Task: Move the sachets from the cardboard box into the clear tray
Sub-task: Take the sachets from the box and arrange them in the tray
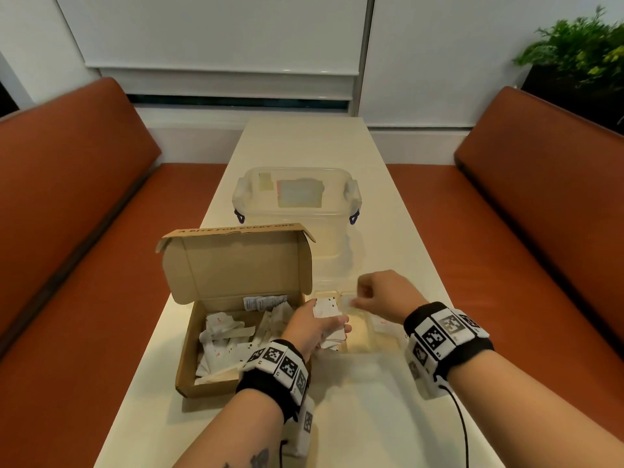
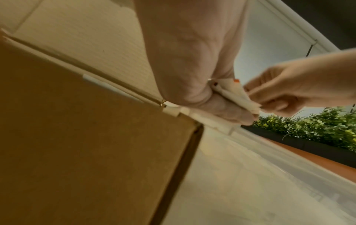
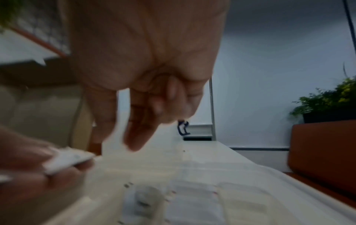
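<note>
The open cardboard box [image 1: 187, 352] holds several white sachets [image 1: 223, 336]. Right of it stands the clear tray [image 1: 363, 337], with a few sachets [image 3: 192, 197] lying flat inside. My left hand [image 1: 337, 327] is over the gap between box and tray and grips a bunch of sachets [image 1: 326, 309]. My right hand [image 1: 359, 298] is above the tray and pinches the edge of one sachet [image 2: 240, 92] of that bunch. The left wrist view shows the box wall [image 2: 77, 137] and both hands meeting at the bunch. The right wrist view is blurred.
A clear lidded container [image 1: 297, 197] stands on the white table [image 1: 371, 417] behind the box and tray. Orange benches [image 1: 67, 231] run along both sides. A potted plant [image 1: 580, 52] stands at the far right. The box lid [image 1: 236, 261] stands upright.
</note>
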Available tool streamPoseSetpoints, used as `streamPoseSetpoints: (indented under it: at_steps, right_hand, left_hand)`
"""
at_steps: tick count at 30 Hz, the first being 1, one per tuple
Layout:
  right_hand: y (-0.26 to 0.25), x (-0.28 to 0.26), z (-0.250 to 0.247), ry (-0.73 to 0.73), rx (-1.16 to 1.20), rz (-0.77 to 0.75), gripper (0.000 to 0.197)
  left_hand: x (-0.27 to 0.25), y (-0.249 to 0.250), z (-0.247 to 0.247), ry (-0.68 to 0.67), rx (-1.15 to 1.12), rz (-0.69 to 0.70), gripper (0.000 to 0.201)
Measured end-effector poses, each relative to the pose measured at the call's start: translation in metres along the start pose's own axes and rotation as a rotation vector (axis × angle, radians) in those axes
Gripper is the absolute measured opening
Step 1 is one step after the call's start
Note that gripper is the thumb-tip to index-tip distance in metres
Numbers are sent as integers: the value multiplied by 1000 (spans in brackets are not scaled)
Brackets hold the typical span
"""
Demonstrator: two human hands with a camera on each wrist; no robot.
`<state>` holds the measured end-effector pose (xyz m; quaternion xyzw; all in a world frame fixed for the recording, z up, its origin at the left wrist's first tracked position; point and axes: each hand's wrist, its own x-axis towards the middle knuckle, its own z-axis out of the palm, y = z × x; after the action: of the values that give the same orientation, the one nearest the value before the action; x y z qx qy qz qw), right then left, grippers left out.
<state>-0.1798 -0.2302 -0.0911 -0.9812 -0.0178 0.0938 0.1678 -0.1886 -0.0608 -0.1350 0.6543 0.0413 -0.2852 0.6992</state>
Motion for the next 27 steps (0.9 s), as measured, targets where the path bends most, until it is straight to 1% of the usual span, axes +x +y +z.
streamPoseSetpoints:
  at_steps: [2, 4, 5, 6, 7, 10, 11, 17, 20, 24, 27]
  right_hand:
    - [-11, -4, 3, -106, 189, -34, 26]
    - [-16, -6, 10, -182, 285, -29, 41]
    - [-17, -6, 13, -196, 306, -11, 45]
    - [-17, -6, 16, -193, 329, 8, 45]
    - [-17, -6, 18, -186, 360, 31, 44]
    - [-13, -7, 19, -167, 481, 101, 44]
    - [-11, -7, 18, -158, 516, 116, 44]
    - [0, -9, 14, -125, 647, 159, 29]
    - [2, -9, 13, -122, 691, 185, 28]
    - [6, -6, 10, -84, 694, 191, 21]
    - [9, -4, 7, -99, 677, 204, 16]
  left_hand:
    - [0, 0, 2, 3, 51, 37, 45]
    - [1, 1, 4, 29, 17, 48, 51]
    - [2, 1, 4, 40, 2, 41, 56]
    - [1, 2, 5, 43, 0, 25, 58]
    - [0, 3, 5, 40, 3, 5, 55]
    - [-3, 4, 2, -8, -95, -51, 33]
    - [-4, 4, 1, -24, -121, -61, 30]
    - [-3, 0, 4, -50, -86, -30, 39]
    - [-1, 0, 6, -41, -105, 9, 41]
    - [0, -1, 7, -22, -117, 19, 36]
    - [2, -3, 5, 5, -146, 6, 32]
